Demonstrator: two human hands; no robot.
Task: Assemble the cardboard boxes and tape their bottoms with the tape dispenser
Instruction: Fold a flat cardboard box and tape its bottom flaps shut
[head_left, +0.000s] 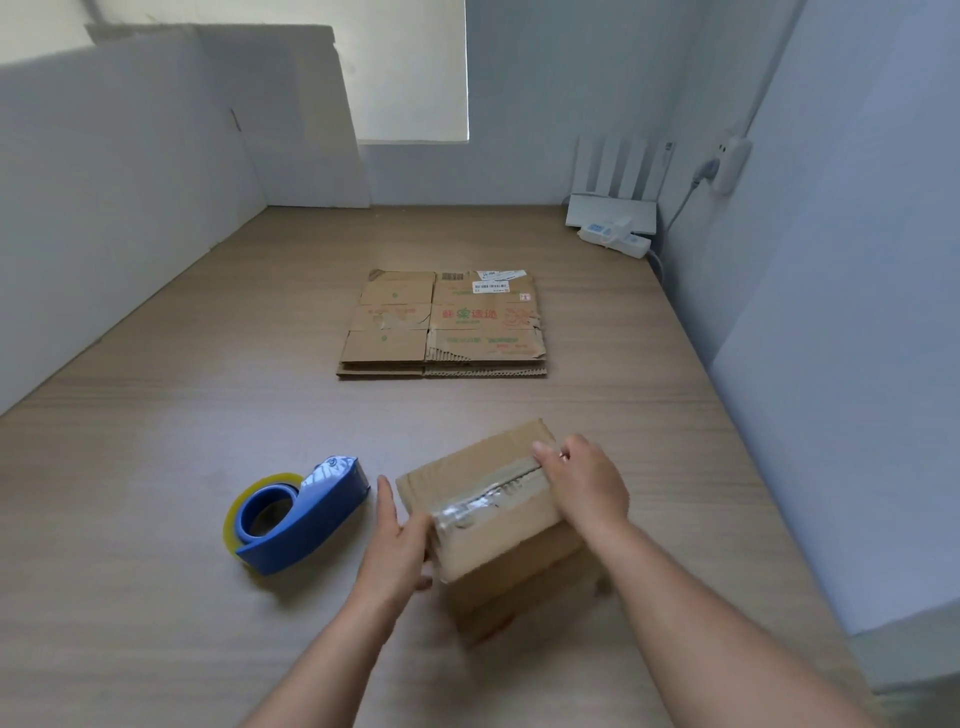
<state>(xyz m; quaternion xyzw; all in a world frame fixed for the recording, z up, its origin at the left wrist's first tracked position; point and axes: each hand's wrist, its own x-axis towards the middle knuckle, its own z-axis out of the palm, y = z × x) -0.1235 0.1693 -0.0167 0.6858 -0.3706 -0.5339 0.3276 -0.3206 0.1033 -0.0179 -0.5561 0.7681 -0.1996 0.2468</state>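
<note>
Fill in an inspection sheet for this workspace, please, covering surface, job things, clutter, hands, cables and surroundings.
Surface: wood-grain table.
Job's things: box assembled near the front edge, with clear tape along its top seam. The dispenser lies left of it, apart. The flat boxes are stacked mid-table.
Clutter: router and power strip in the far right corner.
Grippers: left hand has straight fingers against the box's left side. The right hand grips its right top edge, thumb on the tape.
Cables: cable runs from a wall socket down behind the router.
Surroundings: white panels on the left, window behind, walls on the right.
</note>
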